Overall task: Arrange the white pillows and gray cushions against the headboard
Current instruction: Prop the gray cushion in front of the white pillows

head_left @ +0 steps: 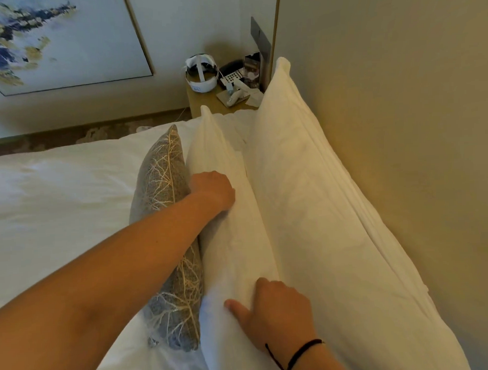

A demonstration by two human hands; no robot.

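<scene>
Where both hands grip: front pillow [233, 226] edge (cushion [167, 237] touching).

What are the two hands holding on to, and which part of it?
Both grip the front white pillow by its top edge: the left hand near the far end beside the gray cushion, the right hand at the near end.

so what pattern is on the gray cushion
Pale, gold-tinged branching lines, like bare twigs, on gray weave; the gray cushion shows in the head view.
</scene>
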